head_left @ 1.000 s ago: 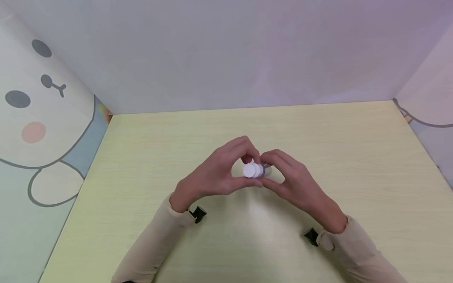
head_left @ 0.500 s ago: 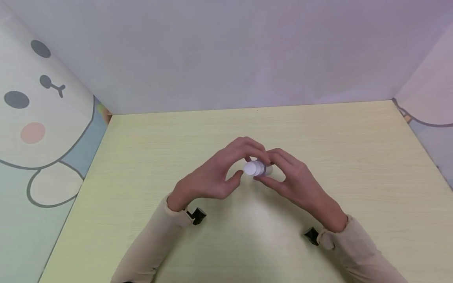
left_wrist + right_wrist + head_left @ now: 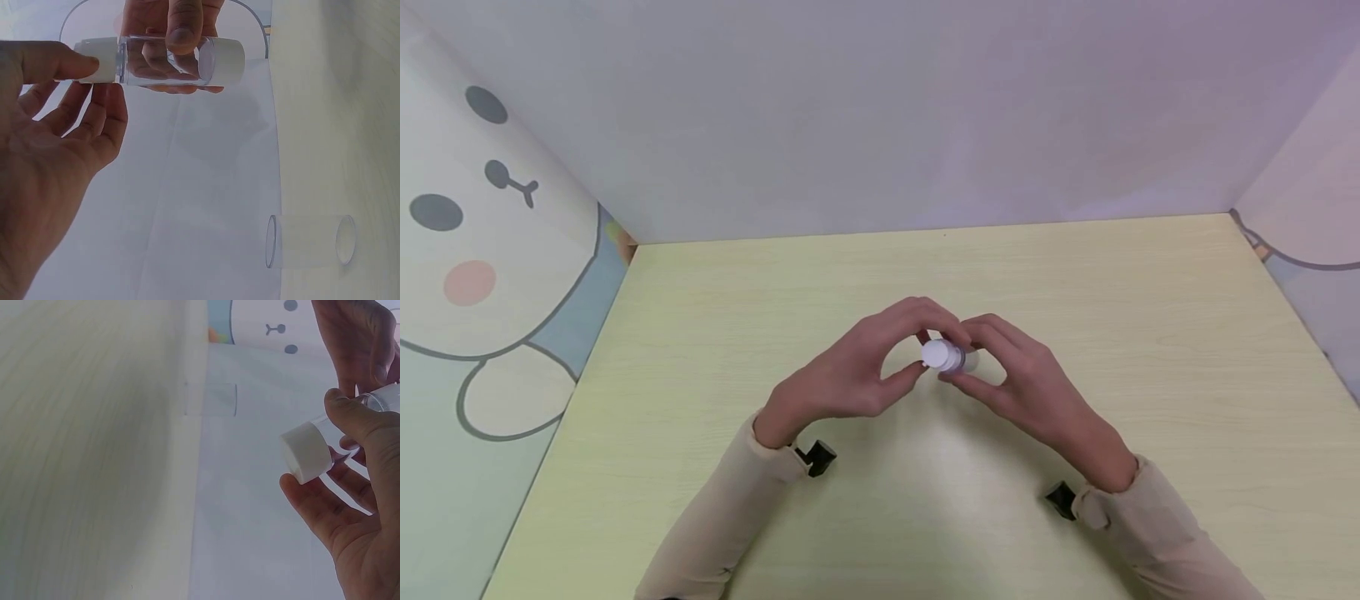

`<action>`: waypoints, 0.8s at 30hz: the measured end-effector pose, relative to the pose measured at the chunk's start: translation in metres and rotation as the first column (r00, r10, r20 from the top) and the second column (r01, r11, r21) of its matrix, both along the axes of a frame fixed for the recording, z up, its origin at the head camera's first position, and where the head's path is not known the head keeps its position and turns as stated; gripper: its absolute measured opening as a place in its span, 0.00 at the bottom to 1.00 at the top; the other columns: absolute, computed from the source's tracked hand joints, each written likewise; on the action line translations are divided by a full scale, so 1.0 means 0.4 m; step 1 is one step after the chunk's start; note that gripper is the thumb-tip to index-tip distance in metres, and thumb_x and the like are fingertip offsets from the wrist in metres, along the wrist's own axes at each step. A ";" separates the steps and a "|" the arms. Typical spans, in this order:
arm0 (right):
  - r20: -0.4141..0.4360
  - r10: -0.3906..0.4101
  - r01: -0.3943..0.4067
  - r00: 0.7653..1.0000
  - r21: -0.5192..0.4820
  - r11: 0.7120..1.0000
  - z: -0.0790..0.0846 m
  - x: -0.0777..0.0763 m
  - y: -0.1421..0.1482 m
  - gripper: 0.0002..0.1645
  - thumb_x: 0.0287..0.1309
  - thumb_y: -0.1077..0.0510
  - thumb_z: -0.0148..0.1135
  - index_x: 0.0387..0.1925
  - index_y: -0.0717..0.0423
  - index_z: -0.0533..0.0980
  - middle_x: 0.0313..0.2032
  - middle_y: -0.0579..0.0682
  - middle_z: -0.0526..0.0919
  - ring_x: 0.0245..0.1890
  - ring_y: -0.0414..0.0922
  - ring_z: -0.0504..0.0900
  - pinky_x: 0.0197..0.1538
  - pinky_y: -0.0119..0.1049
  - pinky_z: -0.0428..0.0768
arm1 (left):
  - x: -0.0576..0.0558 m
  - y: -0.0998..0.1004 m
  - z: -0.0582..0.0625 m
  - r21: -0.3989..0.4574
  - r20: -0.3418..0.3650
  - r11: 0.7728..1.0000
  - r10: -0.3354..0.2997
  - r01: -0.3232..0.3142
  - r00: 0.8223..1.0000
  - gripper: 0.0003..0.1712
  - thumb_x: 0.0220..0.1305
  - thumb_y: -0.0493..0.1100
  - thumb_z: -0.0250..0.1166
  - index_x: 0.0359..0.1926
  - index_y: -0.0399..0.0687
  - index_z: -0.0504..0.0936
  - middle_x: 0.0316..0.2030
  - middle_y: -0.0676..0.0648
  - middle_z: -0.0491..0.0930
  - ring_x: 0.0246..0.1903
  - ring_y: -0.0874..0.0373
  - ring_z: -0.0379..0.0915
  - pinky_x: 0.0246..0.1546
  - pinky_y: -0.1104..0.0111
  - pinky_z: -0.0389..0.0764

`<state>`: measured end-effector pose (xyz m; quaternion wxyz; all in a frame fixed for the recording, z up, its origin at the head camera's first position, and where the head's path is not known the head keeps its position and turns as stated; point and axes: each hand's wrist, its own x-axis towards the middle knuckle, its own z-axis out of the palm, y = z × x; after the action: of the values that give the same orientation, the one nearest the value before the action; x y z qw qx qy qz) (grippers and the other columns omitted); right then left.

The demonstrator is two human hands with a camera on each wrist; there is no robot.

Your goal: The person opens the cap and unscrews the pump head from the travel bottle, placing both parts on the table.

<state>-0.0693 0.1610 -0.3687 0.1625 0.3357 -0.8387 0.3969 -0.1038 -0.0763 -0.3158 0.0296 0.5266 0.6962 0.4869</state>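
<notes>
A small clear bottle (image 3: 206, 62) with a white screw cap (image 3: 100, 59) and a white base (image 3: 306, 453) is held between both hands above the table. My left hand (image 3: 861, 367) pinches the cap, thumb on the near side and fingers bent round the far side. My right hand (image 3: 1033, 387) grips the clear body, its thumb across the wall and its fingers behind. Seen from the head, the cap (image 3: 936, 353) points up toward the camera, and the fingers hide much of the body.
A clear, open-ended cylinder (image 3: 312, 240) stands upright on the pale wood table (image 3: 737, 317), faint in the right wrist view too. A grey-white wall (image 3: 925, 125) rises behind the table. Cartoon-printed panels (image 3: 512, 250) flank both sides.
Half a second ago my left thumb was off the cap; now it is back against it. The bottle has shifted slightly right, and my right hand keeps its grip.
</notes>
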 end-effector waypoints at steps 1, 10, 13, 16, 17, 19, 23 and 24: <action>0.003 0.002 -0.002 1.000 -0.004 1.000 0.000 0.000 0.000 0.26 0.53 0.58 0.82 0.52 0.55 0.80 0.48 0.45 0.85 0.47 0.39 0.82 0.55 0.25 0.80 | 0.000 -0.001 0.000 -0.002 0.000 1.000 0.004 -0.004 1.000 0.19 0.68 0.27 0.60 0.58 0.43 0.78 0.54 0.47 0.81 0.53 0.62 0.74 0.58 0.66 0.78; 0.017 0.026 -0.025 1.000 -0.027 0.999 -0.002 0.002 0.000 0.32 0.47 0.65 0.83 0.55 0.56 0.79 0.49 0.46 0.85 0.46 0.39 0.84 0.56 0.24 0.81 | -0.006 0.006 -0.008 0.000 -0.023 0.999 0.033 -0.033 0.999 0.19 0.67 0.33 0.69 0.57 0.41 0.78 0.51 0.49 0.80 0.52 0.62 0.73 0.52 0.66 0.79; 0.023 0.045 -0.044 0.999 -0.035 0.998 -0.006 0.001 0.000 0.34 0.46 0.68 0.83 0.57 0.57 0.79 0.49 0.46 0.84 0.47 0.39 0.84 0.56 0.25 0.82 | -0.008 0.008 -0.013 0.003 -0.031 0.999 0.044 -0.044 0.999 0.19 0.66 0.34 0.71 0.56 0.41 0.78 0.49 0.51 0.79 0.50 0.62 0.73 0.52 0.66 0.79; 0.026 0.063 -0.062 0.998 -0.045 0.997 -0.009 -0.002 -0.003 0.34 0.47 0.69 0.81 0.57 0.57 0.79 0.49 0.46 0.84 0.48 0.39 0.84 0.56 0.25 0.82 | -0.008 0.008 -0.016 0.000 -0.036 0.998 0.059 -0.059 0.998 0.19 0.66 0.35 0.71 0.56 0.41 0.78 0.49 0.51 0.78 0.50 0.63 0.72 0.53 0.68 0.80; 0.026 0.063 -0.062 0.998 -0.045 0.997 -0.009 -0.002 -0.004 0.33 0.48 0.69 0.81 0.57 0.57 0.79 0.49 0.46 0.84 0.48 0.39 0.84 0.56 0.25 0.82 | -0.008 0.008 -0.017 -0.002 -0.034 0.998 0.063 -0.063 0.997 0.19 0.66 0.35 0.72 0.56 0.41 0.78 0.49 0.51 0.78 0.50 0.63 0.72 0.53 0.69 0.80; 0.027 0.064 -0.063 0.998 -0.046 0.997 -0.009 -0.001 -0.005 0.31 0.49 0.67 0.81 0.56 0.57 0.78 0.49 0.46 0.83 0.48 0.39 0.84 0.56 0.26 0.82 | -0.007 0.009 -0.017 -0.008 -0.027 0.997 0.073 -0.073 0.997 0.20 0.65 0.35 0.73 0.55 0.41 0.78 0.48 0.51 0.78 0.49 0.63 0.73 0.53 0.70 0.80; 0.032 0.062 -0.061 0.998 -0.039 0.997 -0.008 0.001 -0.008 0.23 0.61 0.54 0.76 0.53 0.58 0.78 0.48 0.46 0.83 0.48 0.39 0.84 0.56 0.27 0.83 | -0.005 0.012 -0.020 -0.021 -0.013 0.995 0.098 -0.098 0.995 0.20 0.63 0.36 0.75 0.53 0.41 0.79 0.46 0.53 0.78 0.47 0.65 0.72 0.52 0.70 0.80; 0.034 0.063 -0.062 0.997 -0.038 0.997 -0.008 0.002 -0.009 0.23 0.64 0.49 0.73 0.53 0.58 0.78 0.48 0.46 0.83 0.48 0.39 0.84 0.56 0.27 0.83 | -0.005 0.013 -0.021 -0.024 -0.011 0.994 0.106 -0.106 0.994 0.20 0.62 0.36 0.76 0.53 0.42 0.80 0.46 0.53 0.78 0.47 0.65 0.72 0.51 0.70 0.79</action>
<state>-0.0686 0.1576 -0.3718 0.1416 0.3518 -0.8229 0.4231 -0.1058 -0.0711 -0.3243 0.0067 0.4911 0.7293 0.4764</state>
